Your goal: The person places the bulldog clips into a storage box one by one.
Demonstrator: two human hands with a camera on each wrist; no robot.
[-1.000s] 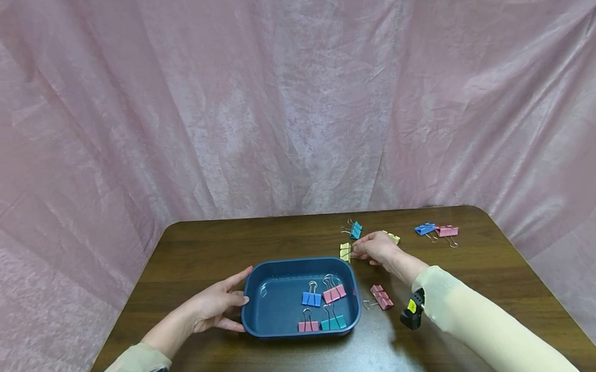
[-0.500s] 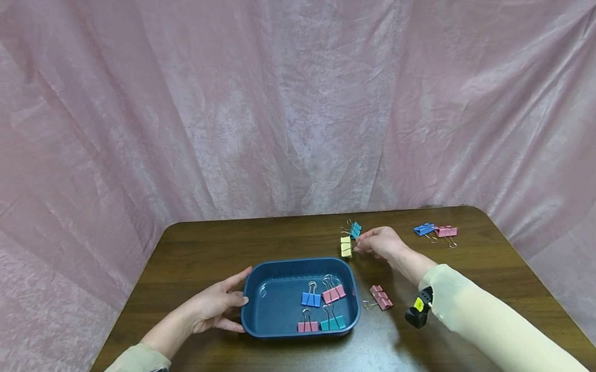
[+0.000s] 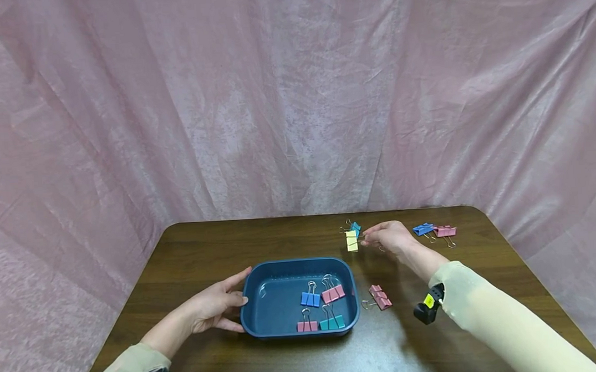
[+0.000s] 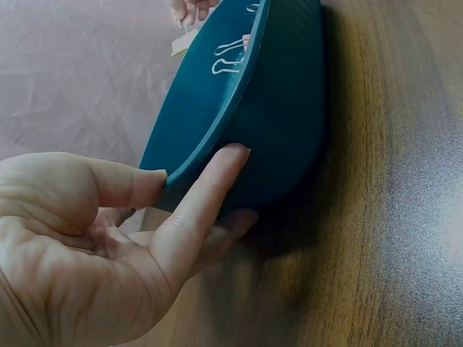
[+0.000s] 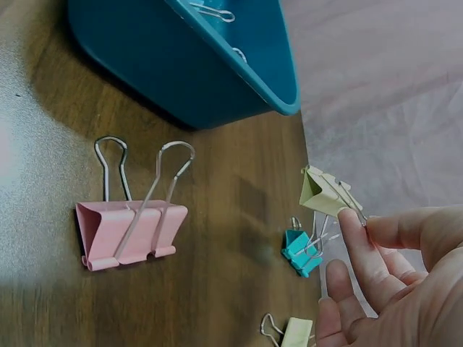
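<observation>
My left hand (image 3: 215, 307) holds the left end of a blue tray (image 3: 264, 333), the thumb at its rim and fingers against the outer wall (image 4: 278, 137). Inside the tray lie a blue binder clip (image 3: 310, 300), a teal one (image 3: 332, 323) and two pink ones, the upper pink clip (image 3: 334, 294) slightly turned. Off the table, a yellow binder clip (image 5: 327, 194) is pinched by its wire handle between thumb and finger of my right hand (image 3: 391, 238). Below it in the right wrist view, a teal clip (image 5: 300, 253) sits on the table.
A pink binder clip (image 3: 380, 297) lies right of the tray. Another yellow clip (image 5: 296, 332) shows at the bottom of the right wrist view. Toward the far right edge are a blue clip (image 3: 423, 229) and a pink clip (image 3: 445, 231). A pink curtain (image 3: 294, 108) hangs behind the table.
My right hand has risen slightly and shifted right with the yellow binder clip, which now partly covers the teal clip behind it in the head view. The left hand and tray have barely moved.
</observation>
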